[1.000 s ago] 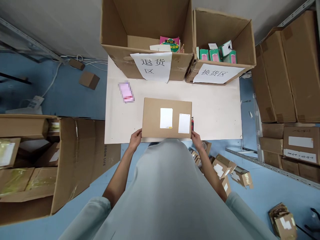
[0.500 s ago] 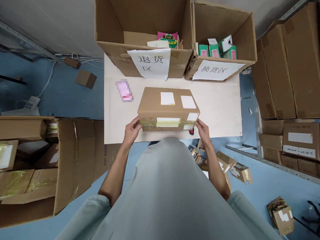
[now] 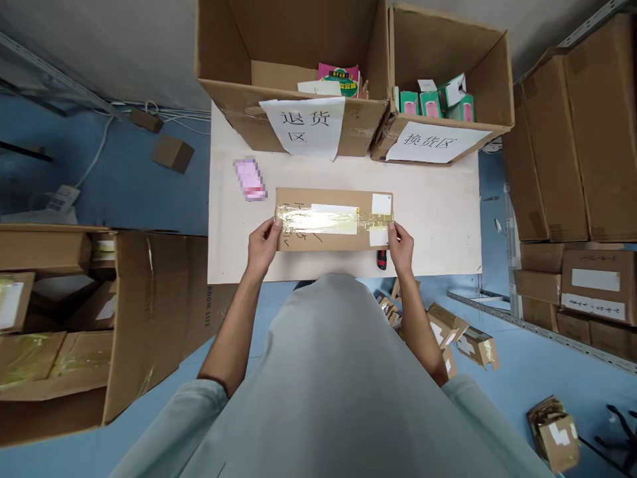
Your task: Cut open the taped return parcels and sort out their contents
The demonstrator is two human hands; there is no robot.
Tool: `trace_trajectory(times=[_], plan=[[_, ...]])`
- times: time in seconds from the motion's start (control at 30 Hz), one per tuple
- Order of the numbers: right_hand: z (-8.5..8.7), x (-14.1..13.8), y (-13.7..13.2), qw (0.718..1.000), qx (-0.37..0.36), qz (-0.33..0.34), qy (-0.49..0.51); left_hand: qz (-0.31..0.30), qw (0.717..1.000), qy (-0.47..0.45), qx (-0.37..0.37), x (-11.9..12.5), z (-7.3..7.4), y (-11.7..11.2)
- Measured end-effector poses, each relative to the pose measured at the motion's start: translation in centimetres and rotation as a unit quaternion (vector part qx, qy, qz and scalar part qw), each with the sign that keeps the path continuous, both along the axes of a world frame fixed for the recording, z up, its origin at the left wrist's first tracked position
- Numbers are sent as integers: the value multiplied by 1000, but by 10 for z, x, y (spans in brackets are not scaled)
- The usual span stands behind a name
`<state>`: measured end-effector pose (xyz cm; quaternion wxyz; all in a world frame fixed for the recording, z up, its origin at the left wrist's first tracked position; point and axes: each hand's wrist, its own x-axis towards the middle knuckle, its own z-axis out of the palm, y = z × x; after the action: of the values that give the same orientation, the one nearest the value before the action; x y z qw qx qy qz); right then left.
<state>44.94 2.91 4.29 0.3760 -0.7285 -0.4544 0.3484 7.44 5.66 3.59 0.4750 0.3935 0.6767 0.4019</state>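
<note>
A brown cardboard box (image 3: 298,242) with shiny clear tape along its middle and white labels faces me over the white table (image 3: 438,219). My left hand (image 3: 263,247) grips its left end, thumb on the taped face. At the right end my right hand (image 3: 401,247) holds it the same way. Both hands' other fingers are partly hidden behind the box. Just below the box's right end lies a small black and red tool (image 3: 381,259), close to my right hand; its kind is unclear.
Two large open cartons stand at the table's back: the left carton (image 3: 229,109) holds a pink-green packet, the right carton (image 3: 488,86) several green boxes. A blurred pink item (image 3: 250,179) lies left. An open carton (image 3: 149,318) of parcels stands at left; stacked boxes (image 3: 592,282) at right.
The box has tipped toward me, so its taped side now shows instead of its top. My thumbs have come onto that side, and more of the black and red tool is visible.
</note>
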Motion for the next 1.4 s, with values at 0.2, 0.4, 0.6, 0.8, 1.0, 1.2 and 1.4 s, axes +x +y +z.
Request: trace_trajectory(times=[0.2, 0.4, 0.6, 0.8, 1.0, 1.2, 1.4], plan=[[-8, 2, -5, 999, -5, -38, 31, 5, 1000, 3, 12, -4, -1, -7], [-19, 12, -4, 992, -1, -58, 117, 7, 996, 39, 74, 13, 11, -24], [-29, 59, -5, 986, 30, -138, 88, -147, 950, 154, 228, 61, 64, -40], [-34, 94, -11, 982, 5, -188, -4, -301, 895, 147, 296, 114, 99, -52], [-32, 91, -9, 984, -10, -176, -23, -299, 898, 153, 285, 115, 94, -51], [-22, 59, -3, 991, 34, -119, -49, -229, 929, 190, 219, 68, 72, -40], [-8, 2, -5, 991, 54, -55, -112, -131, 956, 222, 142, 13, 23, -36]])
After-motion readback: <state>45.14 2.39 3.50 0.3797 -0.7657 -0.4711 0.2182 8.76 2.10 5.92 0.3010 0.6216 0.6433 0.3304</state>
